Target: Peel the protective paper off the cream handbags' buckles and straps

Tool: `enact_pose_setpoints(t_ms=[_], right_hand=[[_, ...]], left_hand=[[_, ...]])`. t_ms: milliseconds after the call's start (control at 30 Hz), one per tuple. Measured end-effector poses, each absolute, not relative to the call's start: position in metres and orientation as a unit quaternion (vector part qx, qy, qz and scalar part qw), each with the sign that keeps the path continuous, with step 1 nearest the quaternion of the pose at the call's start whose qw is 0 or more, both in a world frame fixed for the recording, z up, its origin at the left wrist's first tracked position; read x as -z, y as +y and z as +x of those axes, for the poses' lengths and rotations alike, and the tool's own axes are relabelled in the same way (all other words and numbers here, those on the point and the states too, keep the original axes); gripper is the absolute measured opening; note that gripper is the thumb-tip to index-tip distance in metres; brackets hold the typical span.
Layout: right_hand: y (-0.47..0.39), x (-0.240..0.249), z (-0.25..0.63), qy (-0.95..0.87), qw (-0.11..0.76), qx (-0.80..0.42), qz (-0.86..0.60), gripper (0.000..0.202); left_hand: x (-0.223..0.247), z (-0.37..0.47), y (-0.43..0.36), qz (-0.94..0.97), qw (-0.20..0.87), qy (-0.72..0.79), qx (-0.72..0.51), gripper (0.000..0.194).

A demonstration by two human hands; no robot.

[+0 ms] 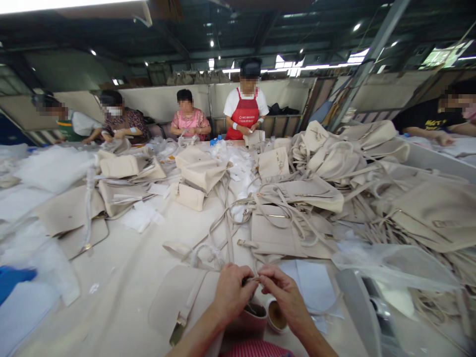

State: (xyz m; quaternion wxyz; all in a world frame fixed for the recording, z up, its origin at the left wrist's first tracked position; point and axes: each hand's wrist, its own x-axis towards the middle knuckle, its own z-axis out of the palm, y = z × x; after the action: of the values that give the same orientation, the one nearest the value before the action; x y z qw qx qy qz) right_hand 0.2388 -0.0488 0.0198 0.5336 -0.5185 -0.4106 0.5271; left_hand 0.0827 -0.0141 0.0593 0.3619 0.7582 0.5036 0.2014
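Head view: left hand (235, 286) and right hand (282, 290) pinch a small fitting (257, 279) at lower centre.
A close, two-sided pinch should steady it best.

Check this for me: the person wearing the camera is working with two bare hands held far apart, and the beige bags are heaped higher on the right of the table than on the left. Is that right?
Not quite: the head view shows the left hand and right hand close together, fingertips at one small piece. The beige bags are indeed heaped higher on the table's right.
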Motion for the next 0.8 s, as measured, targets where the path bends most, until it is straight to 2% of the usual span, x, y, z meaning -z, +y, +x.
enact_pose_setpoints(t_ms=[100, 233, 300, 433, 600, 800], right_hand=[[-0.048, -0.020, 0.242, -0.512, 0.536, -0.407, -0.534, 0.024], [-0.051, -0.018, 0.240, -0.639, 0.481, -0.242, -0.549, 0.021], [-0.053, -0.013, 0.241, -0.673, 0.449, -0.201, -0.553, 0.024], [-0.055, -0.007, 0.251, -0.623, 0.420, -0.277, -0.599, 0.042], [-0.051, -0.018, 0.260, -0.547, 0.461, -0.406, -0.568, 0.023], [-0.049, -0.024, 0.259, -0.518, 0.452, -0.468, -0.556, 0.017]], left_hand=[[-0.057, 0.086, -0.018, 0.759, 0.341, 0.520, -0.193, 0.016], [-0.055, 0.086, -0.019, 0.734, 0.334, 0.560, -0.192, 0.016], [-0.053, 0.085, -0.018, 0.723, 0.343, 0.568, -0.194, 0.016], [-0.049, 0.084, -0.020, 0.739, 0.328, 0.542, -0.232, 0.014], [-0.044, 0.084, -0.024, 0.760, 0.319, 0.504, -0.259, 0.012], [-0.041, 0.082, -0.026, 0.775, 0.310, 0.490, -0.251, 0.013]])
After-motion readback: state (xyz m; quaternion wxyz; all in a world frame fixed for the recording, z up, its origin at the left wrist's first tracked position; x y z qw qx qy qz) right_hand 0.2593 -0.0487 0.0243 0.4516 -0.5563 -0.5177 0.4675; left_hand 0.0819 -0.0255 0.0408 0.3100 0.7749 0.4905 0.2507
